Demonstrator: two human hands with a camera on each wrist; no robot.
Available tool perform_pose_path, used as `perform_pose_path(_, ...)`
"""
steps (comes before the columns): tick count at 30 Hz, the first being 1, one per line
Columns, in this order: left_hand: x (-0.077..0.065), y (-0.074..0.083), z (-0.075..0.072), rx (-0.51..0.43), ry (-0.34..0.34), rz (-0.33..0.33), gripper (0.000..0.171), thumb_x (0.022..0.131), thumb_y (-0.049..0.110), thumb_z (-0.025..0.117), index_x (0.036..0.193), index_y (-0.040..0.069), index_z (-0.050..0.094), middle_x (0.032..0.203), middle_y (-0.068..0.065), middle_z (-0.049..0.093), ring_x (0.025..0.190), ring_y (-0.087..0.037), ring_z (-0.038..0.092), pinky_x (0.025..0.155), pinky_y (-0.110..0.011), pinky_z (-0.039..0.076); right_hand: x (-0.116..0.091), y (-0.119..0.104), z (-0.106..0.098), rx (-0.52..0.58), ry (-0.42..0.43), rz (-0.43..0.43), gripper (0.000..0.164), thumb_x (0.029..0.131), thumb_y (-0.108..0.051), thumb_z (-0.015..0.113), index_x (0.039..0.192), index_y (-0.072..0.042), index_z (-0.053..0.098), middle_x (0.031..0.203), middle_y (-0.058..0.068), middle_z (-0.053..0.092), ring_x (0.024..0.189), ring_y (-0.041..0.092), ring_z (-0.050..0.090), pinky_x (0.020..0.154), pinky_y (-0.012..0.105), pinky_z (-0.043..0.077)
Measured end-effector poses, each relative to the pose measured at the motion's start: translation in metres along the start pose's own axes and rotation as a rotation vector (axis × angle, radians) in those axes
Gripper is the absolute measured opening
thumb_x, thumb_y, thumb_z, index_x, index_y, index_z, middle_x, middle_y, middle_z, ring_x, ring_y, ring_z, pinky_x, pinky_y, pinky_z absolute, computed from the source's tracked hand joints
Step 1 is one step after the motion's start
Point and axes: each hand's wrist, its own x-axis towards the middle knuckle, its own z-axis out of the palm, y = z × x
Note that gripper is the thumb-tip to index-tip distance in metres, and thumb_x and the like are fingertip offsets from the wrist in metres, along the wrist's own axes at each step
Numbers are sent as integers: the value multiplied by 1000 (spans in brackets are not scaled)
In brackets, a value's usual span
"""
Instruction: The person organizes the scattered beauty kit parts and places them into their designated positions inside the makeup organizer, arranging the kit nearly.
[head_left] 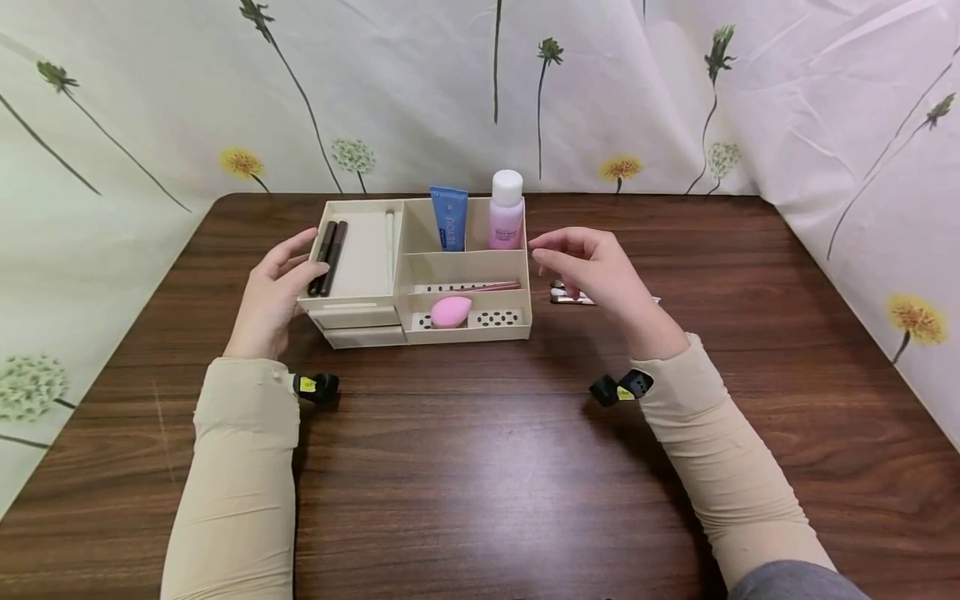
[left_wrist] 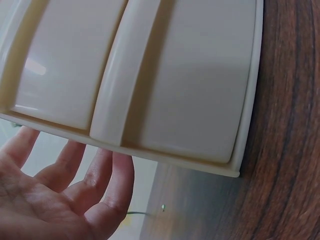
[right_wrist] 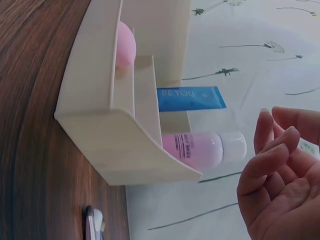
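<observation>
A cream makeup organizer (head_left: 465, 335) stands on the table, its drawer fronts (left_wrist: 195, 85) facing me. My left hand (head_left: 270, 287) holds its left side, thumb over the rim beside two black pens (head_left: 334, 258) and fingers (left_wrist: 102, 170) against the outer wall. To the right, my right hand (head_left: 596, 262) hovers with loosely bent fingers (right_wrist: 265, 165) and nothing in them. Nearest to it is a pink bottle with a white cap (head_left: 506, 212). A blue tube (head_left: 450, 218) stands in the same back compartment. A pink makeup sponge (head_left: 451, 312) sits in the front compartment.
Several makeup brushes (head_left: 572, 298) lie on the table right of the organizer, partly under my right hand. A pale slim stick (head_left: 390, 250) rests in the top tray, and thin pinkish sticks (head_left: 487, 287) in the middle compartment. Behind hangs a flowered cloth (head_left: 450, 100).
</observation>
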Motion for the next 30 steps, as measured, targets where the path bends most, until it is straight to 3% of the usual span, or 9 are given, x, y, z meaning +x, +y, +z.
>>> perform_pose_path(5, 1, -2, 0, -1, 1, 8, 55, 94, 18, 67, 145, 26, 51, 130, -3, 51, 92, -4, 61, 61, -19, 55, -3, 0, -11, -38, 9, 2, 18, 93, -13, 68, 109, -5, 71, 77, -6, 68, 54, 7, 52, 55, 22, 44)
perform_pose_path(12, 0, -1, 2, 32, 11, 3, 54, 94, 20, 67, 145, 28, 52, 134, -6, 50, 93, -4, 61, 62, -18, 55, -2, 2, -33, -81, 4, 33, 11, 93, -15, 69, 102, -14, 74, 81, -4, 71, 47, 7, 43, 50, 22, 40)
perform_pose_path(17, 0, 0, 2, 59, 19, 5, 53, 94, 21, 67, 144, 30, 52, 132, -4, 51, 94, -4, 61, 63, -18, 55, 0, 5, -44, -93, 36, 87, 13, 92, -17, 70, 104, -13, 74, 82, -2, 71, 48, 8, 42, 49, 23, 38)
perform_pose_path(24, 1, 0, 0, -31, 0, -7, 55, 93, 16, 67, 145, 26, 53, 126, 0, 52, 92, -5, 60, 62, -19, 54, 3, 13, -54, -108, 29, 147, 14, 93, -16, 69, 106, -11, 73, 83, -5, 72, 49, 9, 42, 54, 25, 43)
perform_pose_path(30, 1, 0, 1, -21, 4, -7, 55, 93, 16, 67, 145, 26, 52, 126, 0, 52, 92, -5, 60, 63, -18, 54, 6, 21, -60, -115, 12, 176, 18, 93, -15, 69, 109, -8, 71, 84, -10, 71, 48, 8, 42, 53, 24, 43)
